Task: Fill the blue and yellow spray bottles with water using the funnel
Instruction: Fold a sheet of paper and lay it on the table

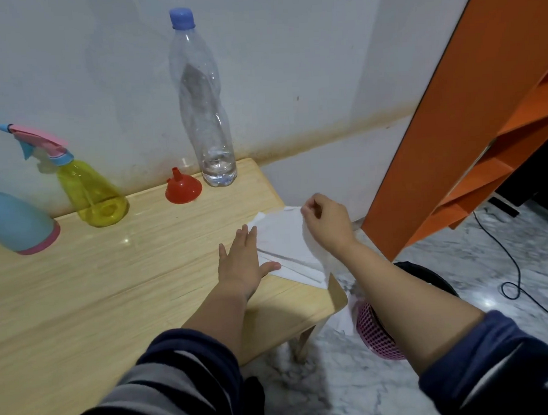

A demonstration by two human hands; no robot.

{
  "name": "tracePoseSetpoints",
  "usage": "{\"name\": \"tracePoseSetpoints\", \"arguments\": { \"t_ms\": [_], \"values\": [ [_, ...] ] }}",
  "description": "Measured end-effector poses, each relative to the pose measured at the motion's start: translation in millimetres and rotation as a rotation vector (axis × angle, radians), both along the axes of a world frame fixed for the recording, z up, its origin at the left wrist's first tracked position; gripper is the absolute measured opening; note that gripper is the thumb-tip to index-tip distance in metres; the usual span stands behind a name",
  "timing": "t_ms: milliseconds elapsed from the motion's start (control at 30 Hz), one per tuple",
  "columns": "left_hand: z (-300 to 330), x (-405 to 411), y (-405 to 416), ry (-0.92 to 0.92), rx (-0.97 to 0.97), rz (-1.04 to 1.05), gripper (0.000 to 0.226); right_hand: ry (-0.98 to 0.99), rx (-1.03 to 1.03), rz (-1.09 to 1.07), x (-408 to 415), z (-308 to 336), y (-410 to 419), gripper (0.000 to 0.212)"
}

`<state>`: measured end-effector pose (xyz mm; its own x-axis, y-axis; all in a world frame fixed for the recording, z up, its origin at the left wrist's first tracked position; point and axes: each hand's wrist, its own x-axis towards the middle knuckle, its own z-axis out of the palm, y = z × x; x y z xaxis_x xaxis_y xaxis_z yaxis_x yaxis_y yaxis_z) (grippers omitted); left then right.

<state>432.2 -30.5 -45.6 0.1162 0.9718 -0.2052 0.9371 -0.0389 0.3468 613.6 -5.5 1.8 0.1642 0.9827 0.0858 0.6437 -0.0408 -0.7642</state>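
Both spray bottles capped on tabletop [79, 281].
Yellow spray bottle [91, 191] translucent, blue spray bottle [16, 220] opaque (pink base); left hand [242, 259] flat, right hand [326, 223] pinching tissue [313, 246].

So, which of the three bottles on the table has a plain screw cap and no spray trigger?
The tall clear bottle beside the red funnel. The yellow bottle carries a trigger head, and the blue bottle's top is out of view.
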Motion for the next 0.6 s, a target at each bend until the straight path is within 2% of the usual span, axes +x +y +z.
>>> {"name": "tracePoseSetpoints", "arguments": {
  "t_ms": [100, 167, 267, 600],
  "values": [
    [1, 1, -1, -0.002, -0.015, 0.005, 0.093, 0.302, -0.108, -0.024, -7, 14, 1, 0.011],
    [2, 1, -1, 0.009, -0.026, 0.002, 0.093, 0.391, -0.169, -0.039, -9, 19, 0, 0.011],
    [3, 1, 1, 0.026, -0.047, -0.006, 0.093, 0.398, -0.159, -0.028, -9, 21, -1, 0.010],
    [10, 2, 6, 0.002, -0.108, 0.006, 0.102, 0.368, 0.085, 0.077, -7, 57, 4, 0.009]
  ]
}}
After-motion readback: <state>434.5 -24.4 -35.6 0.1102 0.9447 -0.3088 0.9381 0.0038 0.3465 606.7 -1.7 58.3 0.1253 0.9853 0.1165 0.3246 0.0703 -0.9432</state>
